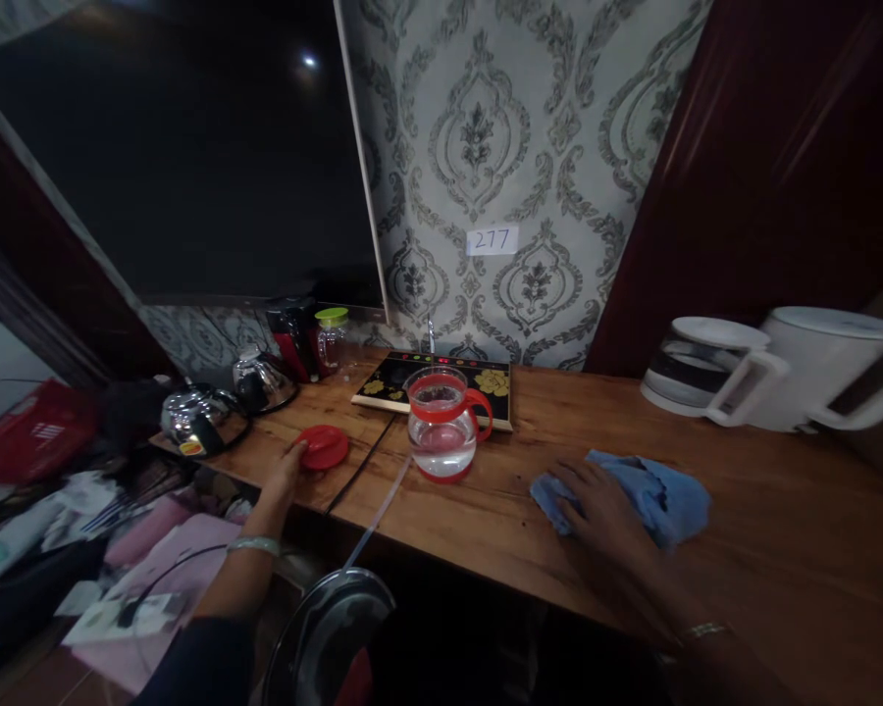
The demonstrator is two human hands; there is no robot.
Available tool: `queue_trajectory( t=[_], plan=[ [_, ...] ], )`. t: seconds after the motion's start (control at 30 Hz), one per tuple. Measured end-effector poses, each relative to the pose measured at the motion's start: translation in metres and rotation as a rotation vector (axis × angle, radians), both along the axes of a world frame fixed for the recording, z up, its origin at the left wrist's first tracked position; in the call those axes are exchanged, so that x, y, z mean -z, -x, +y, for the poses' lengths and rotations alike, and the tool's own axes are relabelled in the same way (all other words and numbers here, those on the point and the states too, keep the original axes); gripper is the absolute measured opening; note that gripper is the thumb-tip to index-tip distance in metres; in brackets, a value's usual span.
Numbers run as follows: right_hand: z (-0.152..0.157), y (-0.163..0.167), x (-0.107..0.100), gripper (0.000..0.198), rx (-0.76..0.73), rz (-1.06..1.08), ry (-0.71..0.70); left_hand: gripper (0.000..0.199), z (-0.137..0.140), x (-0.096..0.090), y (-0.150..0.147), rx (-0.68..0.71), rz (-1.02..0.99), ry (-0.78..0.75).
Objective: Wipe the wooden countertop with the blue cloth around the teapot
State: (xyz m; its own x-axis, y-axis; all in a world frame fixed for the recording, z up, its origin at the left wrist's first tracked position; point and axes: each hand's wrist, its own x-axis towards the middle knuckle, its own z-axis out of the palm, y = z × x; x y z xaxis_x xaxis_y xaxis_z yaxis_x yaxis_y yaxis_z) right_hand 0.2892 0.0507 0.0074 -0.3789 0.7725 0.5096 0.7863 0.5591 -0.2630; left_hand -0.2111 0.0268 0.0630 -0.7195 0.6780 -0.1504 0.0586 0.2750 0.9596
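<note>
Glass jug [442, 451] upright on wood-grain table [478, 512], long axis vertical, red handle [489, 416] pointed right; clear liquid inside. Round red lid [328, 446] lay left of it. Left hand [285, 468] touched lid's edge; couldn't tell if fingers pinched. Right hand [601, 510] rested on rumpled blue cloth [666, 500], fingers slightly spread.

1. Passable right of the glass jug [442, 449], over bare table [501, 490] up to the blue cloth [658, 495] and right hand [596, 505].
2. Blocked low behind the jug by the cooktop [391, 373].
3. Narrowed left of the jug by a black cable [362, 463], then the red lid [326, 447] and left hand [289, 468].
4. Crossed front-left of the jug by a tube [378, 517].
</note>
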Motion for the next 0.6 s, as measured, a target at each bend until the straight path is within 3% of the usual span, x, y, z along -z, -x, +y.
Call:
queue_trajectory(
  t=[0.2,0.33,0.43,0.5,0.6],
  plan=[
    [0.043,0.036,-0.009,0.045,-0.020,0.396,0.106,0.032,0.002,-0.008,0.019,0.036,0.285,0.089],
    [0.090,0.053,-0.019,0.041,-0.010,0.761,0.357,0.026,0.005,-0.013,0.027,0.071,0.464,0.161],
    [0.124,0.058,-0.023,0.037,0.063,1.018,0.527,0.034,0.006,-0.012,0.033,0.167,0.712,0.334],
    [0.139,0.059,-0.018,0.038,0.137,1.140,0.523,0.040,0.007,-0.012,0.037,0.227,0.879,0.447],
    [0.150,0.061,0.000,0.036,0.217,1.170,0.401,0.038,0.013,-0.022,0.034,0.265,1.011,0.394]
  ],
)
